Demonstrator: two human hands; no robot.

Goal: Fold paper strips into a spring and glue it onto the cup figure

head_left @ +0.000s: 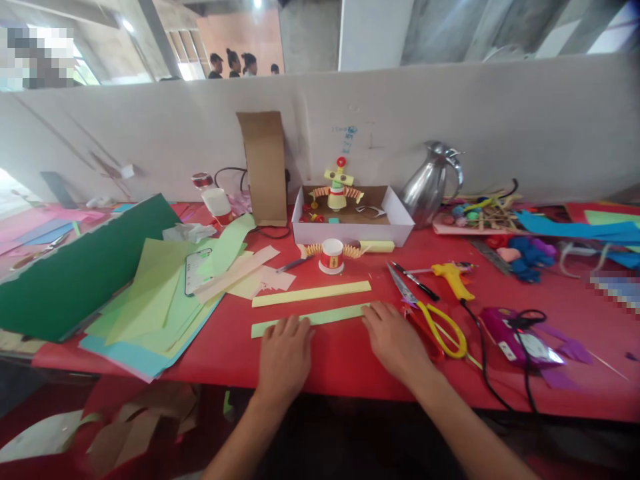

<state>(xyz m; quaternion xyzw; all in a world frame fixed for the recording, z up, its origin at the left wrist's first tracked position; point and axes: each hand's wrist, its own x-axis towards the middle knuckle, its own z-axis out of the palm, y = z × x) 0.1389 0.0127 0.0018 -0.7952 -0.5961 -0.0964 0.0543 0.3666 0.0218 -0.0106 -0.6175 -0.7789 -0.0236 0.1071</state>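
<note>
A light green paper strip (327,316) lies flat on the red table in front of me. My left hand (286,353) rests on its left part, fingertips pressing down and fingers slightly bent. At the strip's right end my right hand (395,340) lies with its fingers stretched over the paper; its thumb is hard to make out. Just beyond is a parallel pale yellow paper strip (311,294), touched by neither hand. Behind that stands a small paper cup (332,256) with folded paper arms on both sides. Yellow-handled scissors (443,327) lie beside my right hand.
Paper sheets (145,293) and a green board (90,267) cover the left. A white box (350,233) holds a paper figure (337,193). Rightward are a metal jug (431,183), a yellow glue gun (453,280), a black pen (415,280) and a purple device (523,340) with cables.
</note>
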